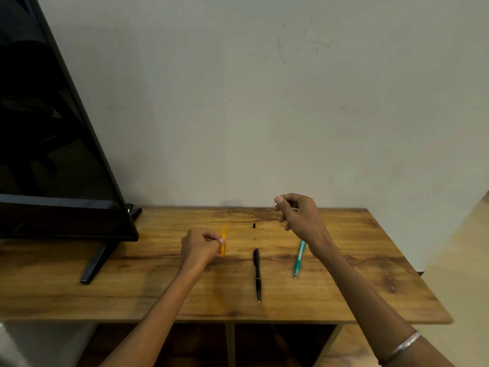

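currently gripping the blurred orange pen (224,241) in the curled left hand (202,246), just over the table (344,287); pinching a thin part (273,206) in the raised right hand (299,215), thumb against forefinger. might slip from so light a pinch and bounce away.

Left hand (202,245) grips blurred orange plastic pen barrel (224,241); right hand (297,211) pinches thin metal piece (273,205) above wooden table (344,287).

Black pen (257,274), teal pen (299,260), dark television (53,128), wooden table (344,287)
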